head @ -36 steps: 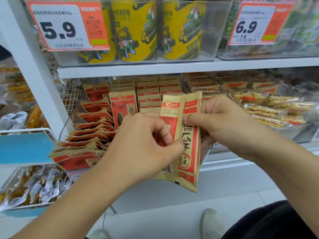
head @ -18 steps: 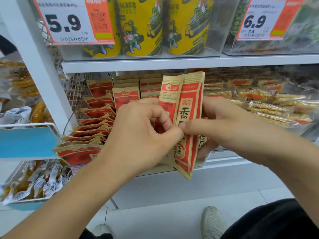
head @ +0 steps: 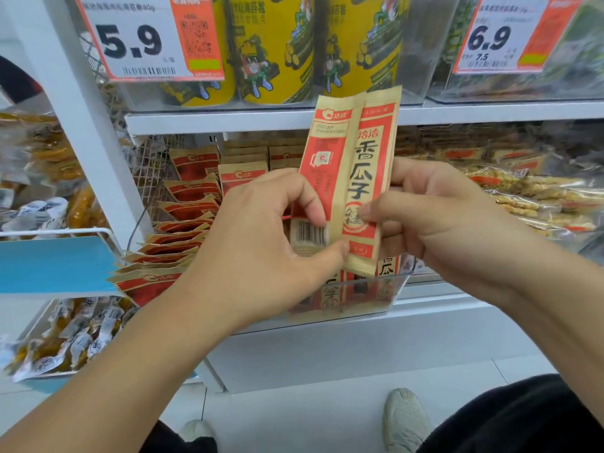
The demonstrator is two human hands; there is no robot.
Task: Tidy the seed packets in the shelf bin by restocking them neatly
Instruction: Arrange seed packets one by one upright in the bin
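1. Both forearms are bare, no sleeves, watch or rings showing on the left hand [head: 261,253] or right hand [head: 438,223]
2. Dark trousers [head: 523,420] at 5 o'clock
3. Pale mesh shoes [head: 407,420] near 6 o'clock

Held packets [head: 351,178] stand before the bin [head: 376,295] (cans [head: 271,50] shelved above).

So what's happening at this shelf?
A person is tidying red-and-tan paper seed packets. The left hand and right hand together pinch a couple of packets upright in front of the clear plastic shelf bin, not yet slotted in. More packets lie fanned untidily on the bin's left.
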